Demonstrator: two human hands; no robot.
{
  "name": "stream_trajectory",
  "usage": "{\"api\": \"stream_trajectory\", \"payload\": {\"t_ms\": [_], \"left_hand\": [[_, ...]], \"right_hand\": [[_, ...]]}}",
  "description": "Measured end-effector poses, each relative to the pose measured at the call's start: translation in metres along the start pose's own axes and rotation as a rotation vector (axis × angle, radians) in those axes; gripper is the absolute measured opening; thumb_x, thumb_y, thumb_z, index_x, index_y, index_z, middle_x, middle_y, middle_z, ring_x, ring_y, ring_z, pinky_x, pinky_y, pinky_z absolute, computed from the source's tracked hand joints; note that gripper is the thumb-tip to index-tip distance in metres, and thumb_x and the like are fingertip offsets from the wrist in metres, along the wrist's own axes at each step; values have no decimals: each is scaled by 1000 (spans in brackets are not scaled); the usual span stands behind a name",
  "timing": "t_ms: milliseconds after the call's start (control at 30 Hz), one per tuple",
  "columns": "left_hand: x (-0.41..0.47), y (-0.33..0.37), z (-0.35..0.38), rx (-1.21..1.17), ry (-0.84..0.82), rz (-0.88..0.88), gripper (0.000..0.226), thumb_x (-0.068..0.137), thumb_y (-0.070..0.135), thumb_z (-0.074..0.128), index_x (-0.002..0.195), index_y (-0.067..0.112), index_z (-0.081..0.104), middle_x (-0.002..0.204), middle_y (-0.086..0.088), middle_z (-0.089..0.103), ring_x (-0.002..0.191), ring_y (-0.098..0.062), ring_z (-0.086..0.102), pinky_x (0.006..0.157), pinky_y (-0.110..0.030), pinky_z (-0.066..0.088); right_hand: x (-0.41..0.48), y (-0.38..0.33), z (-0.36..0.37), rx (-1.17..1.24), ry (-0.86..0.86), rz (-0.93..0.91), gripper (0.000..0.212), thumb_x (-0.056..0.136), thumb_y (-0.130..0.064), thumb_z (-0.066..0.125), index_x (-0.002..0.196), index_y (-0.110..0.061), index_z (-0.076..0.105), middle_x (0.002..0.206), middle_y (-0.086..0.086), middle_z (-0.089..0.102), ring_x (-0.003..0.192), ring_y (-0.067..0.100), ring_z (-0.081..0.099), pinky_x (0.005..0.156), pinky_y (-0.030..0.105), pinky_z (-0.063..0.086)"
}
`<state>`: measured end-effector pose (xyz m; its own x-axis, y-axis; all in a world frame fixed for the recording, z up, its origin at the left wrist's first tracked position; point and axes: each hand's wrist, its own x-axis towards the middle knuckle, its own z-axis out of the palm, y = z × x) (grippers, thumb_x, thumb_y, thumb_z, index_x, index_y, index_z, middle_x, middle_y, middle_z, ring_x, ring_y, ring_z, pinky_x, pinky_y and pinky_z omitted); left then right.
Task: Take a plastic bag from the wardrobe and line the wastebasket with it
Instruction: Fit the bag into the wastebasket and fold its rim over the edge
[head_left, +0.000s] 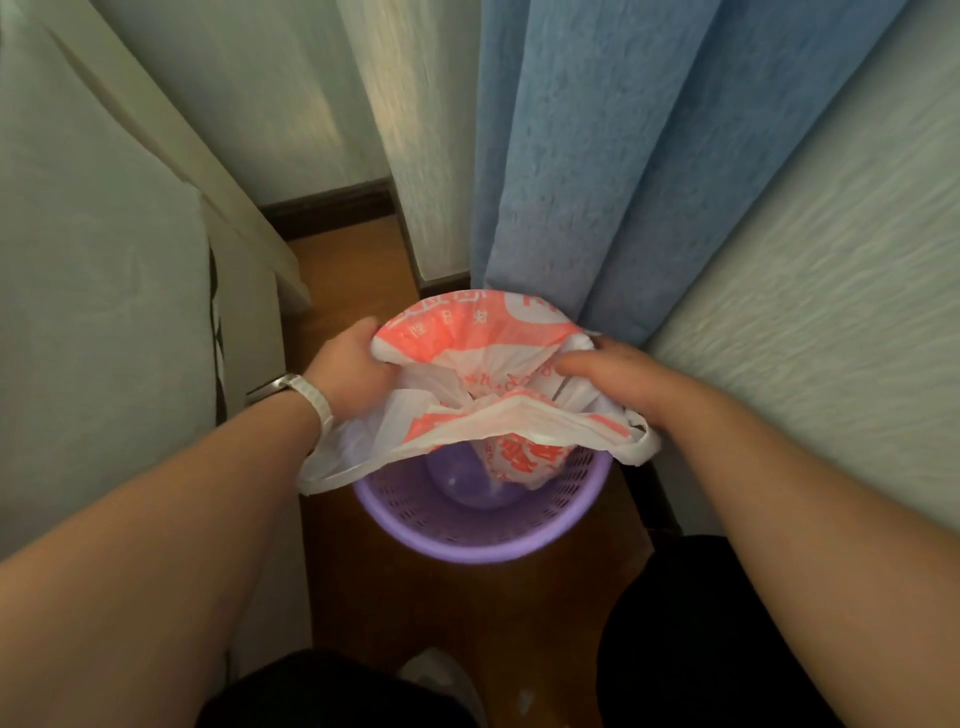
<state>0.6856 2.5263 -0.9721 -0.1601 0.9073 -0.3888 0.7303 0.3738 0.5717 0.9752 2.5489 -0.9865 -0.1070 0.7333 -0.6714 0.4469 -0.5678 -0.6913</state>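
Spreading across the top of the purple wastebasket (467, 525), the plastic bag (483, 364) is thin, crinkled and white with orange-red print and lettering. Its far edge is folded over the back of the rim, while its near edge sags in a loose band across the opening and its bottom hangs down inside; the mesh wall and floor of the basket show below. The left hand (349, 370), a wristwatch (306, 397) on its wrist, grips the bag's left edge in curled fingers. The right hand (623, 382) pinches the right edge. The basket stands on a wooden floor (353, 270), a blue curtain (597, 156) behind it
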Motion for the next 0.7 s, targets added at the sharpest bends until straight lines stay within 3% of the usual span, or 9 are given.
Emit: {"api": "stream_trajectory", "payload": {"t_ms": [100, 167, 233, 300, 367, 433, 500, 600, 700], "left_hand": [[-5, -2, -2, 32, 38, -18, 17, 90, 30, 62, 102, 20, 57, 96, 2, 65, 86, -20, 61, 70, -29, 41], [-13, 2, -3, 80, 48, -1, 41, 86, 29, 64, 123, 21, 49, 113, -2, 63, 90, -19, 58, 74, -31, 44], [-21, 7, -3, 171, 86, 74, 67, 80, 30, 68, 139, 25, 37, 134, 0, 52, 112, -20, 55, 88, -36, 48], [-31, 13, -1, 330, 150, 236, 72, 78, 32, 68, 142, 24, 37, 145, -1, 41, 132, -24, 43, 105, -42, 42], [-41, 19, 2, 455, 152, 419, 70, 77, 39, 63, 140, 19, 42, 149, -6, 39, 140, -28, 33, 113, -48, 34], [-51, 23, 4, 540, 40, 554, 66, 77, 50, 52, 134, 18, 50, 146, -8, 44, 139, -30, 35, 113, -50, 33], [-61, 27, 6, 610, -125, 614, 61, 81, 59, 41, 126, 20, 59, 135, -5, 55, 128, -27, 47, 107, -47, 39], [-78, 36, 5, 660, -336, 546, 52, 88, 62, 38, 120, 29, 62, 117, 2, 65, 106, -20, 59, 94, -39, 48], [-93, 45, 4, 703, -516, 451, 45, 89, 64, 45, 118, 33, 61, 108, 7, 67, 95, -15, 60, 88, -36, 51]], "right_hand": [[-7, -5, 2, -19, -28, 52, 16, 83, -29, 67, 93, -17, 70, 74, -3, 75, 68, 13, 72, 66, 26, 53], [-9, -6, 3, -75, 27, 13, 18, 82, -33, 68, 91, -17, 69, 78, -1, 75, 72, 15, 71, 71, 29, 55], [-11, -8, 3, -238, 114, -72, 25, 82, -40, 66, 95, -18, 66, 87, -1, 71, 83, 20, 69, 75, 32, 53], [-19, -10, 3, -437, 199, -161, 40, 82, -45, 64, 111, -19, 58, 105, 4, 66, 96, 26, 63, 76, 33, 48], [-27, -12, 3, -590, 241, -251, 65, 81, -47, 65, 135, -19, 43, 129, 11, 55, 114, 32, 56, 87, 36, 47], [-36, -13, 4, -684, 255, -362, 72, 80, -43, 66, 141, -22, 34, 136, 12, 44, 122, 33, 48, 96, 40, 45], [-49, -13, 8, -771, 238, -466, 70, 78, -39, 67, 140, -22, 37, 132, 10, 41, 123, 32, 44, 100, 42, 42], [-73, -13, 15, -925, 199, -605, 59, 76, -44, 65, 130, -23, 53, 128, 4, 44, 121, 28, 41, 102, 44, 39], [-96, -10, 20, -1004, 117, -638, 45, 79, -46, 63, 120, -27, 61, 125, -2, 49, 122, 24, 40, 102, 39, 36]]}}
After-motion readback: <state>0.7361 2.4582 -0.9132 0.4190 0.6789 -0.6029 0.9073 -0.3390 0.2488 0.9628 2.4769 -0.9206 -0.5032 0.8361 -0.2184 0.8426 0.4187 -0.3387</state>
